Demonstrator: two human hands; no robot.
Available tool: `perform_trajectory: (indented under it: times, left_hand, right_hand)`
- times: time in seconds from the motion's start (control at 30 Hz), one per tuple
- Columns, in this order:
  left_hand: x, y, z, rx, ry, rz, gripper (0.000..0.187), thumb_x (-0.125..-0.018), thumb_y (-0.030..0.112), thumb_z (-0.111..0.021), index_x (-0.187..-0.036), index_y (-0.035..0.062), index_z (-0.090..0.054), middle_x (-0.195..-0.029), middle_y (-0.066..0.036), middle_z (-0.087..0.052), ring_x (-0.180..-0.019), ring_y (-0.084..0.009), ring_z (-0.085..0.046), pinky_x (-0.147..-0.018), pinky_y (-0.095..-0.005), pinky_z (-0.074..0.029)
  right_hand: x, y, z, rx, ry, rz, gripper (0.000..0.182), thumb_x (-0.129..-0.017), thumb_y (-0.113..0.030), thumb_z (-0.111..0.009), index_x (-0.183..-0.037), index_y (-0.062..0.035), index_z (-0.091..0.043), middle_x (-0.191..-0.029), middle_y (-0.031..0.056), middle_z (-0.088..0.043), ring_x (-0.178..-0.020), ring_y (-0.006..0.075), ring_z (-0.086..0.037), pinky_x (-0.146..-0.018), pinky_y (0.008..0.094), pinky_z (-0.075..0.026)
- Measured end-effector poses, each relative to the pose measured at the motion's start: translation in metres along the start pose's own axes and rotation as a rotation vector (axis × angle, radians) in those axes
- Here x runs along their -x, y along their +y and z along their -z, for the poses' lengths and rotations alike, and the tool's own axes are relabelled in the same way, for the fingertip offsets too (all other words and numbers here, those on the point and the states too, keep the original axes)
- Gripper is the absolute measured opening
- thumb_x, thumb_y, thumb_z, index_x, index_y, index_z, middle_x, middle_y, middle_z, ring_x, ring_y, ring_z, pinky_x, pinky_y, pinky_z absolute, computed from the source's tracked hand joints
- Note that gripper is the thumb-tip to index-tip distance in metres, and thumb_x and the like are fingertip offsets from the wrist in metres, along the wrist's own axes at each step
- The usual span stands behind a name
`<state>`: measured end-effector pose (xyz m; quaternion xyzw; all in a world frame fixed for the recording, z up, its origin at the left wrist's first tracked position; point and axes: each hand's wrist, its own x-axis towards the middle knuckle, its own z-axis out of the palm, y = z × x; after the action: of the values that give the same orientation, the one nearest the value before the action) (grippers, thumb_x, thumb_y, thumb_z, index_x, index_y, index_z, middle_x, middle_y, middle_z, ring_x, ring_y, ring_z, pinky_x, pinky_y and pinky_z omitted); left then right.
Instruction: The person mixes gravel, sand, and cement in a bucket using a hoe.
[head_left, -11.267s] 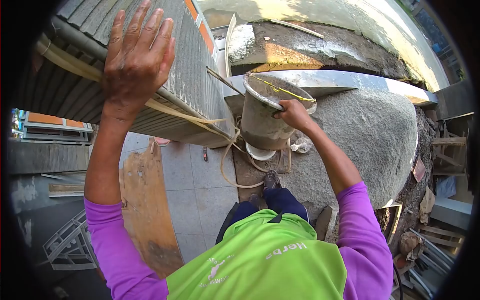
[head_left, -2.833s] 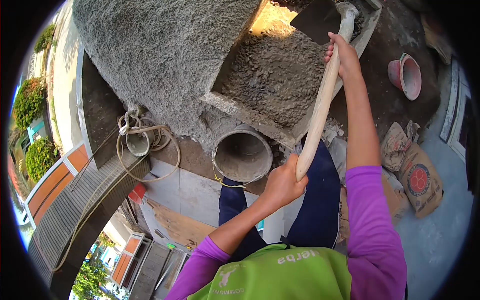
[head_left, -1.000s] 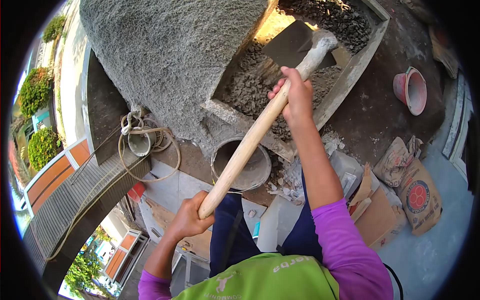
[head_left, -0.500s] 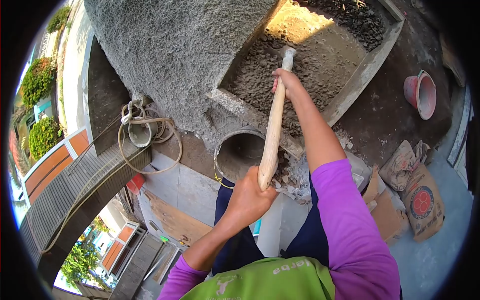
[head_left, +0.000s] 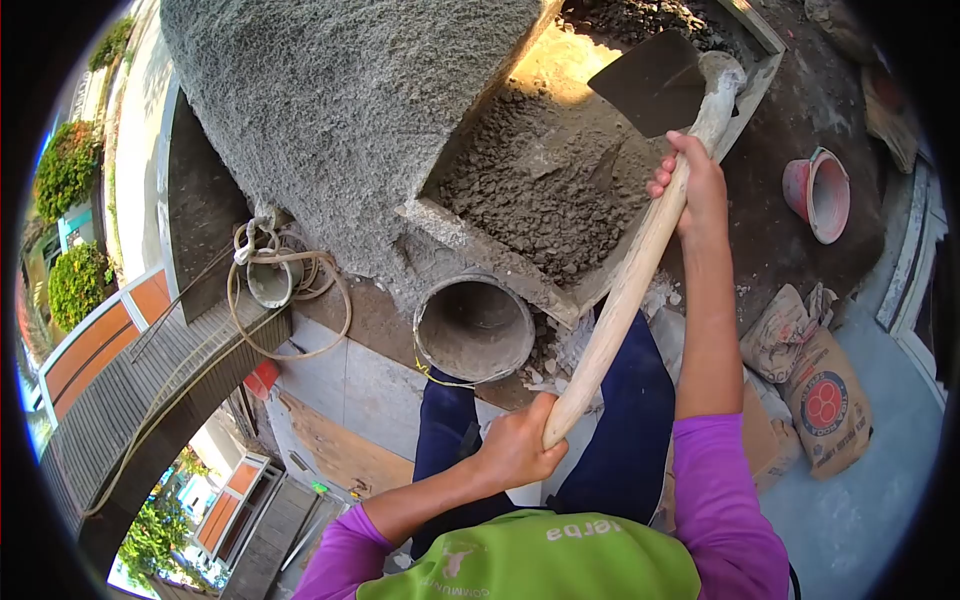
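Observation:
A hoe (head_left: 625, 310) with a pale wooden handle slants across the view, and both my hands are closed around it. My left hand (head_left: 518, 445) grips the butt end near my body. Farther up, my right hand (head_left: 693, 182) wraps the handle below the hoe's head. The dark, broad hoe blade (head_left: 648, 84) hangs over the far right part of a mixing trough (head_left: 752, 108). Inside the trough lies wet grey mortar (head_left: 560, 190), lumpy on the near side, with a sunlit wet patch behind it.
A large pile of grey sand (head_left: 330, 110) borders the trough. A mortar-stained bucket (head_left: 474, 328) stands at its near corner, by my leg. A reddish bucket (head_left: 817, 195) lies tipped at right, above cement bags (head_left: 826, 400). At left a hose (head_left: 340, 300) loops around a small bucket.
The hoe's head has come up out of the mortar and swung right, so its blade now shows. My right hand moved right with it; my left hand shifted slightly down.

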<state>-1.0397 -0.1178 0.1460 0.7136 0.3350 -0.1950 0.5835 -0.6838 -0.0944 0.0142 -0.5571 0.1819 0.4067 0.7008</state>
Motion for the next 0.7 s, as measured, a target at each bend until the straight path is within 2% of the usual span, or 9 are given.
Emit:
perform_trajectory:
  times: [0.13, 0.2, 0.23, 0.3, 0.37, 0.43, 0.53, 0.67, 0.7]
  left_hand:
    - [-0.128, 0.035, 0.04, -0.065, 0.132, -0.101, 0.035, -0.08, 0.015, -0.069, -0.105, -0.0006, -0.05, -0.075, -0.028, -0.066, -0.073, -0.0486, -0.067, -0.067, -0.0558, -0.053]
    - [-0.164, 0.039, 0.07, -0.114, 0.181, -0.047, 0.031, -0.08, 0.014, -0.066, -0.103, -0.0029, -0.053, -0.078, -0.03, -0.065, -0.076, -0.0487, -0.067, -0.069, -0.0537, -0.052]
    - [-0.169, 0.031, 0.086, -0.147, 0.205, -0.005, 0.029, -0.081, 0.014, -0.065, -0.101, -0.0045, -0.056, -0.081, -0.031, -0.064, -0.078, -0.0479, -0.067, -0.069, -0.0513, -0.051]
    - [-0.151, 0.008, 0.093, -0.169, 0.235, 0.14, 0.027, -0.08, 0.013, -0.064, -0.1, -0.0048, -0.057, -0.08, -0.031, -0.064, -0.078, -0.0477, -0.066, -0.069, -0.0497, -0.051]
    - [-0.107, -0.018, 0.077, -0.153, 0.245, 0.3, 0.028, -0.08, 0.012, -0.064, -0.101, -0.0048, -0.056, -0.08, -0.03, -0.064, -0.078, -0.0477, -0.066, -0.069, -0.0493, -0.051]
    - [-0.074, -0.03, 0.056, -0.098, 0.264, 0.386, 0.027, -0.08, 0.011, -0.064, -0.101, -0.004, -0.057, -0.077, -0.029, -0.063, -0.074, -0.0475, -0.066, -0.068, -0.0482, -0.052]
    - [-0.05, -0.019, 0.028, -0.031, 0.262, 0.504, 0.027, -0.08, 0.012, -0.065, -0.101, -0.0033, -0.056, -0.075, -0.029, -0.064, -0.074, -0.0476, -0.067, -0.067, -0.0484, -0.053]
    - [-0.024, -0.01, -0.006, -0.042, 0.22, 0.489, 0.029, -0.082, 0.014, -0.066, -0.102, -0.0021, -0.053, -0.078, -0.03, -0.065, -0.08, -0.0496, -0.068, -0.066, -0.0511, -0.053]
    - [-0.015, -0.008, -0.016, -0.06, 0.207, 0.431, 0.033, -0.08, 0.016, -0.068, -0.101, -0.0005, -0.047, -0.071, -0.029, -0.064, -0.07, -0.0497, -0.066, -0.063, -0.0556, -0.053]
  right_hand:
    - [-0.141, -0.058, -0.002, 0.005, -0.108, 0.101, 0.023, -0.088, -0.013, -0.071, -0.083, -0.0075, -0.05, -0.068, 0.004, -0.05, -0.054, 0.0143, -0.05, -0.051, 0.0319, -0.049]
    - [-0.215, -0.027, -0.01, -0.02, -0.186, 0.095, 0.028, -0.088, -0.011, -0.071, -0.076, -0.0098, -0.045, -0.067, 0.0045, -0.049, -0.054, 0.0167, -0.05, -0.052, 0.0345, -0.05]
    - [-0.238, 0.004, -0.022, -0.06, -0.149, -0.025, 0.026, -0.088, -0.011, -0.069, -0.078, -0.0081, -0.046, -0.067, 0.0052, -0.049, -0.054, 0.0181, -0.051, -0.051, 0.036, -0.051]
    - [-0.237, 0.102, -0.051, -0.083, -0.106, -0.199, 0.022, -0.087, -0.012, -0.068, -0.088, -0.0018, -0.049, -0.066, 0.008, -0.05, -0.053, 0.0207, -0.053, -0.051, 0.0389, -0.053]
    - [-0.19, 0.184, -0.071, 0.017, -0.1, -0.293, 0.022, -0.087, -0.011, -0.066, -0.096, 0.0034, -0.052, -0.068, 0.0099, -0.053, -0.054, 0.0228, -0.056, -0.048, 0.0419, -0.054]
    - [-0.155, 0.242, -0.074, 0.129, -0.117, -0.416, 0.02, -0.088, -0.01, -0.064, -0.097, 0.0033, -0.053, -0.072, 0.0103, -0.054, -0.055, 0.0227, -0.056, -0.048, 0.0419, -0.054]
    - [-0.12, 0.274, -0.062, 0.132, -0.187, -0.554, 0.019, -0.089, -0.013, -0.062, -0.098, 0.0025, -0.053, -0.07, 0.0079, -0.051, -0.054, 0.0202, -0.052, -0.048, 0.0404, -0.052]
    - [-0.095, 0.262, -0.026, 0.055, -0.195, -0.599, 0.017, -0.09, -0.014, -0.061, -0.095, 0.0003, -0.053, -0.069, 0.007, -0.049, -0.053, 0.0193, -0.051, -0.047, 0.0386, -0.049]
    - [-0.085, 0.251, -0.015, 0.01, -0.201, -0.632, 0.017, -0.09, -0.014, -0.062, -0.092, -0.002, -0.051, -0.068, 0.0061, -0.049, -0.052, 0.018, -0.049, -0.047, 0.0373, -0.048]
